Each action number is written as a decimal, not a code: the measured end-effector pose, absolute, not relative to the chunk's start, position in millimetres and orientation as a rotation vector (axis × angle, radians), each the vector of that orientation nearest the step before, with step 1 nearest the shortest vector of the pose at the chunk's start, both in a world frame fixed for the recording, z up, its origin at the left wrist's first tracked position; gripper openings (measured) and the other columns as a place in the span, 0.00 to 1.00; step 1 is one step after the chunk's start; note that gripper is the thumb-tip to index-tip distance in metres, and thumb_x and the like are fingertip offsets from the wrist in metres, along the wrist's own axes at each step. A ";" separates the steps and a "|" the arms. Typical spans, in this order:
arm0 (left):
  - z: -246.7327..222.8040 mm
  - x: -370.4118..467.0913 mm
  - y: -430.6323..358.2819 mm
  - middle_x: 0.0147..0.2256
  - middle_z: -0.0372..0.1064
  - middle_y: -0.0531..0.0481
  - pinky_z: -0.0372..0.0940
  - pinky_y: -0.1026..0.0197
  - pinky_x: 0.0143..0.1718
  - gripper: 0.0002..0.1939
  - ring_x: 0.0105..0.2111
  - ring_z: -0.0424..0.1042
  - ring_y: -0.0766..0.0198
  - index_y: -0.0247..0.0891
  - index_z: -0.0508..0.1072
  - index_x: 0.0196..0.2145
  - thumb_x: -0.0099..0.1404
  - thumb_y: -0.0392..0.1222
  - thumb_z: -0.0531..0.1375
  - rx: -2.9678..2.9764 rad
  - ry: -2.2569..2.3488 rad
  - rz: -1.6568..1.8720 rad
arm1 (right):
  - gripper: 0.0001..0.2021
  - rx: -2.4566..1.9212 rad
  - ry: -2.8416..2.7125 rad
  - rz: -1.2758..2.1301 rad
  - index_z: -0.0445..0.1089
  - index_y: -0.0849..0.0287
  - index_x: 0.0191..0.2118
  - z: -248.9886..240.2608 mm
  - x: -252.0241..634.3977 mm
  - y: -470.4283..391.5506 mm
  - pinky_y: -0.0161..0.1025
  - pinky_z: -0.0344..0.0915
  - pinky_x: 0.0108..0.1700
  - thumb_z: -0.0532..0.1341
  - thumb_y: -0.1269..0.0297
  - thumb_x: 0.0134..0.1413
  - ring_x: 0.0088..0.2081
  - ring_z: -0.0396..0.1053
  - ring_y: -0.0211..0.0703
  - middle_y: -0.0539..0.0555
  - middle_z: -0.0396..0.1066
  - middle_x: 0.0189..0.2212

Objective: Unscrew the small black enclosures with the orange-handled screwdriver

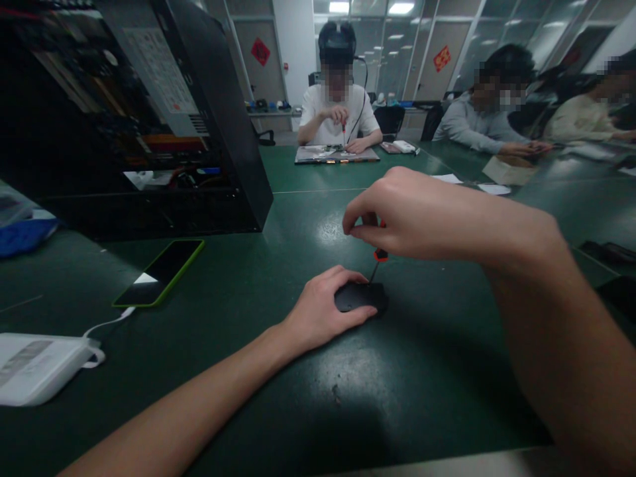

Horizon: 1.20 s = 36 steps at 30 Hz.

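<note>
A black computer mouse (358, 298) lies on the green table, gripped along its sides by the thumb and fingers of my left hand (322, 305). Its finer details are too dark to make out. Above it, my right hand (397, 215) is closed around a screwdriver (380, 255) with a red and black handle. The thin shaft slants down, and its tip meets the mouse near the far edge. My right hand and fingers hide most of the handle.
An open black computer case (218, 119) stands at the left. Before it lie a phone (159, 273) in a green case and a cabled white power bank (42, 368). Across the table (298, 205), a person (338, 112) works with a screwdriver over a flat panel (308, 156); other people sit at right.
</note>
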State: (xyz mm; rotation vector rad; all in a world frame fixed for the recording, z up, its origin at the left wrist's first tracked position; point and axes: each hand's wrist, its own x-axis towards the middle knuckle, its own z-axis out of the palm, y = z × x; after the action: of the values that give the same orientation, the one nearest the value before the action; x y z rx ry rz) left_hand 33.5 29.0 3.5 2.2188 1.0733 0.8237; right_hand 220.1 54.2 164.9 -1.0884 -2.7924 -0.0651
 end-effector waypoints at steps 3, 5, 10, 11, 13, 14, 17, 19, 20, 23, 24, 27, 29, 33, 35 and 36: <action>4.3 33.6 28.9 0.46 0.76 0.48 0.70 0.50 0.51 0.21 0.46 0.76 0.52 0.41 0.77 0.49 0.62 0.50 0.72 2.222 1.076 0.827 | 0.16 -1.045 -2.798 -0.056 0.81 0.55 0.50 165.1 222.2 53.4 0.38 0.65 0.41 0.60 0.69 0.61 0.38 0.77 0.44 0.52 0.81 0.35; 5.2 33.6 28.7 0.46 0.76 0.48 0.70 0.51 0.51 0.20 0.46 0.76 0.53 0.41 0.77 0.49 0.62 0.49 0.72 2.222 1.075 0.825 | 0.17 -1.021 -2.806 -0.033 0.79 0.55 0.53 166.4 228.4 53.3 0.37 0.66 0.41 0.62 0.69 0.59 0.41 0.77 0.43 0.52 0.81 0.41; 4.2 33.2 28.6 0.46 0.76 0.48 0.69 0.51 0.52 0.20 0.46 0.76 0.53 0.40 0.77 0.50 0.63 0.49 0.72 2.222 1.061 0.828 | 0.20 -0.910 -2.895 0.099 0.78 0.53 0.56 173.9 239.5 49.4 0.35 0.67 0.40 0.64 0.68 0.58 0.44 0.77 0.43 0.53 0.79 0.50; 3.1 33.1 28.8 0.47 0.76 0.48 0.69 0.51 0.51 0.20 0.47 0.76 0.53 0.40 0.77 0.49 0.62 0.49 0.72 2.221 1.058 0.835 | 0.19 -0.883 -2.916 0.138 0.78 0.52 0.56 175.0 238.7 48.0 0.34 0.67 0.39 0.64 0.67 0.59 0.43 0.77 0.42 0.52 0.80 0.49; 0.8 32.6 29.3 0.47 0.76 0.48 0.69 0.51 0.52 0.21 0.48 0.76 0.53 0.40 0.77 0.49 0.62 0.49 0.72 2.220 1.054 0.854 | 0.16 -0.858 -2.932 0.182 0.79 0.52 0.54 175.6 234.1 45.3 0.34 0.67 0.37 0.63 0.63 0.62 0.40 0.77 0.41 0.51 0.81 0.46; -0.2 32.4 29.6 0.48 0.77 0.48 0.69 0.50 0.52 0.21 0.48 0.76 0.52 0.41 0.76 0.49 0.62 0.49 0.72 2.218 1.053 0.862 | 0.14 -0.872 -2.925 0.176 0.80 0.52 0.52 175.0 231.1 44.3 0.34 0.66 0.36 0.63 0.61 0.63 0.38 0.76 0.40 0.51 0.81 0.43; -0.5 31.7 30.2 0.48 0.77 0.48 0.69 0.50 0.53 0.21 0.49 0.76 0.52 0.41 0.76 0.50 0.62 0.50 0.72 2.221 1.046 0.849 | 0.13 -1.015 -2.851 0.044 0.81 0.56 0.47 170.4 223.9 43.8 0.36 0.62 0.34 0.61 0.57 0.66 0.34 0.75 0.41 0.53 0.81 0.37; 1.1 31.2 30.2 0.47 0.76 0.47 0.69 0.50 0.53 0.21 0.48 0.76 0.52 0.41 0.76 0.50 0.63 0.50 0.72 2.227 1.044 0.826 | 0.14 -1.126 -2.796 -0.042 0.82 0.56 0.45 167.0 223.5 45.1 0.37 0.61 0.34 0.62 0.56 0.66 0.33 0.75 0.41 0.53 0.81 0.34; 2.2 30.9 30.1 0.47 0.76 0.47 0.69 0.50 0.52 0.21 0.48 0.76 0.52 0.41 0.76 0.50 0.63 0.50 0.72 2.228 1.042 0.815 | 0.13 -1.169 -2.776 -0.058 0.82 0.56 0.45 165.8 224.6 46.0 0.37 0.61 0.34 0.62 0.56 0.66 0.32 0.75 0.41 0.53 0.81 0.33; 4.6 30.2 29.7 0.48 0.76 0.48 0.69 0.50 0.52 0.21 0.48 0.76 0.52 0.41 0.77 0.51 0.63 0.50 0.72 2.221 1.045 0.795 | 0.12 -1.195 -2.764 -0.016 0.82 0.56 0.47 165.5 229.6 48.0 0.36 0.62 0.33 0.62 0.62 0.63 0.32 0.75 0.41 0.52 0.81 0.33; 5.0 30.1 29.5 0.48 0.76 0.48 0.69 0.50 0.52 0.21 0.48 0.76 0.52 0.41 0.77 0.51 0.63 0.50 0.72 2.214 1.050 0.794 | 0.13 -1.168 -2.777 0.011 0.81 0.55 0.48 166.4 231.1 48.2 0.36 0.63 0.34 0.62 0.64 0.62 0.33 0.75 0.41 0.53 0.81 0.36; 5.6 30.1 29.5 0.48 0.77 0.48 0.68 0.51 0.52 0.21 0.48 0.76 0.52 0.41 0.78 0.50 0.62 0.49 0.73 2.189 1.056 0.794 | 0.15 -1.035 -2.837 0.074 0.80 0.55 0.50 170.3 233.8 47.5 0.35 0.64 0.35 0.64 0.67 0.59 0.37 0.76 0.41 0.53 0.81 0.42; 5.9 30.1 29.6 0.48 0.77 0.48 0.68 0.51 0.52 0.21 0.48 0.76 0.52 0.41 0.78 0.50 0.62 0.50 0.73 2.193 1.039 0.789 | 0.15 -1.000 -2.854 0.082 0.80 0.54 0.51 172.3 234.3 46.4 0.35 0.64 0.34 0.65 0.65 0.59 0.37 0.75 0.41 0.54 0.80 0.43; 6.3 30.0 29.6 0.50 0.77 0.49 0.68 0.51 0.54 0.21 0.49 0.77 0.52 0.41 0.77 0.51 0.64 0.49 0.72 2.186 1.030 0.774 | 0.13 -1.077 -2.844 0.080 0.81 0.55 0.48 173.4 232.8 44.8 0.35 0.64 0.33 0.64 0.58 0.61 0.36 0.76 0.42 0.54 0.80 0.40; 6.2 29.7 29.7 0.50 0.78 0.49 0.68 0.51 0.54 0.21 0.49 0.77 0.52 0.41 0.77 0.51 0.64 0.49 0.71 2.180 1.035 0.759 | 0.13 -1.159 -2.823 0.069 0.81 0.56 0.46 172.9 231.2 45.2 0.36 0.64 0.33 0.63 0.58 0.63 0.35 0.76 0.42 0.54 0.81 0.38; 6.0 29.6 29.9 0.50 0.78 0.49 0.68 0.51 0.54 0.21 0.49 0.77 0.52 0.41 0.77 0.52 0.64 0.49 0.71 2.179 1.037 0.752 | 0.12 -1.194 -2.810 0.064 0.81 0.57 0.46 172.5 230.6 45.6 0.36 0.64 0.34 0.62 0.59 0.63 0.35 0.76 0.42 0.55 0.81 0.38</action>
State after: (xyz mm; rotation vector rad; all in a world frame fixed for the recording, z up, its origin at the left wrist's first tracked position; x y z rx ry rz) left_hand 29.6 29.9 6.0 2.1790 1.0366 0.7523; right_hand 230.6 45.6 172.5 -1.1941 -2.8102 0.0635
